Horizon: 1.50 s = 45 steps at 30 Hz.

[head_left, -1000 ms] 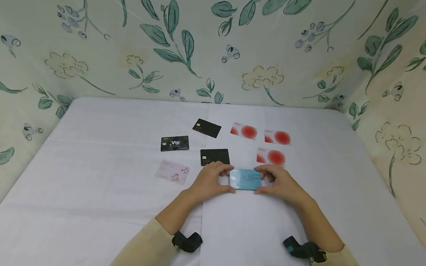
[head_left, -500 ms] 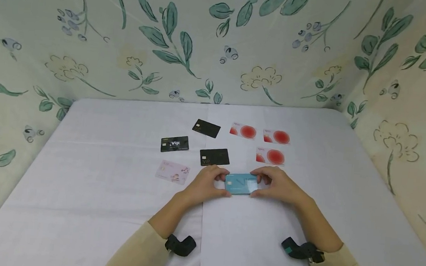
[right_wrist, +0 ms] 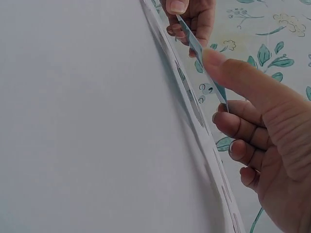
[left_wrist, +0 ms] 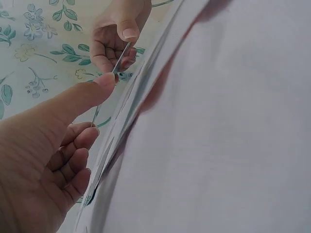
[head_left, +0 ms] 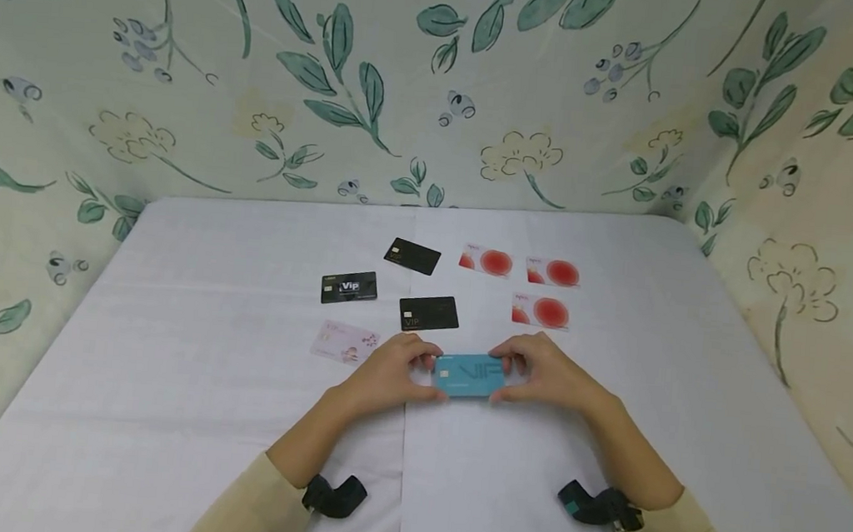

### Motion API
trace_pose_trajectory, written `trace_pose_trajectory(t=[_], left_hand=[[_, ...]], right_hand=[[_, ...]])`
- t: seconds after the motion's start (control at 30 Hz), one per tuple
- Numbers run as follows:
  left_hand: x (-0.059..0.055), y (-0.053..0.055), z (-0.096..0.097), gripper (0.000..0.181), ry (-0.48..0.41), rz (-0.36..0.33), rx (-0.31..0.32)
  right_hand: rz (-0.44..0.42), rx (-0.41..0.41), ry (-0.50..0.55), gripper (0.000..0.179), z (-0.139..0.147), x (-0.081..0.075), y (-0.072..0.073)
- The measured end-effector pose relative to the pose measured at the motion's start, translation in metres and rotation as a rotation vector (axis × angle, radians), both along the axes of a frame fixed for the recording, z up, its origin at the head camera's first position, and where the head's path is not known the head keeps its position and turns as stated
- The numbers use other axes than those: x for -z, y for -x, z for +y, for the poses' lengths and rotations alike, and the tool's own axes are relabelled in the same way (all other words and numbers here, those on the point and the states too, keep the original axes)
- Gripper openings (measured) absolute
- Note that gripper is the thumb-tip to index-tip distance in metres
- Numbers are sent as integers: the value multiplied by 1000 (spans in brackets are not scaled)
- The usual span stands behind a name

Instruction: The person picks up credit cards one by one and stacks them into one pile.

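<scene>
A light-blue VIP card (head_left: 469, 375) is held flat between my two hands, a little above the white table. My left hand (head_left: 393, 370) pinches its left end between thumb and fingers. At the other end my right hand (head_left: 549, 374) pinches the card the same way. In the left wrist view the thumb and fingers of the left hand (left_wrist: 53, 145) grip the card, seen nearly edge-on. The right wrist view shows the right hand (right_wrist: 262, 121) on the card's near end, with a gap between card and tabletop.
Beyond my hands lie black cards, one (head_left: 429, 313) nearest, another (head_left: 412, 256) farther back and a third marked Vip (head_left: 349, 287). A pink card (head_left: 344, 341) lies beside my left hand. Three red-and-white cards (head_left: 541, 312) sit at the right. The white tablecloth (head_left: 159, 412) meets a leaf-patterned backdrop (head_left: 380, 87).
Both hands have drawn the blue card toward me and to the left. The near black card now shows fully. The cards on the table have stayed put.
</scene>
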<state>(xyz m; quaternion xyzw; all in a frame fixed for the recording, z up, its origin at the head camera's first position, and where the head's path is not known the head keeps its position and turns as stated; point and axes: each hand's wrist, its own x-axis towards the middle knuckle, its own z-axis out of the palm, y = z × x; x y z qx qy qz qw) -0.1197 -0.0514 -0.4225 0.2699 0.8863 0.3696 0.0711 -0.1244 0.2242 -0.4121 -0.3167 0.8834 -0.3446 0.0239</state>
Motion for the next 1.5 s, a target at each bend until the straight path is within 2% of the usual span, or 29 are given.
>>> trace_pose_trajectory(t=[0.17, 0.37, 0.6, 0.8, 1.0, 1.17, 1.33, 1.5], left_hand=[[-8, -6, -10, 48, 9, 25, 7], [-15, -11, -22, 49, 30, 78, 25], [-14, -14, -35, 50, 60, 106, 21], [-11, -18, -47, 50, 16, 143, 18], [-4, -21, -52, 50, 2, 118, 35], [-4, -21, -53, 50, 12, 95, 23], [0, -21, -57, 50, 46, 35, -3], [2, -19, -60, 51, 59, 11, 0]], right_hand=[[-28, 5, -22, 50, -10, -4, -4], [10, -25, -3, 50, -21, -5, -8], [44, -37, -24, 52, -33, -3, -10], [79, -65, 3, 52, -43, 2, -11], [30, -64, -1, 52, -47, 7, -17], [62, -71, 10, 52, -49, 11, -17], [66, -90, -21, 53, -56, 16, -15], [70, -92, -21, 54, -60, 17, -13]])
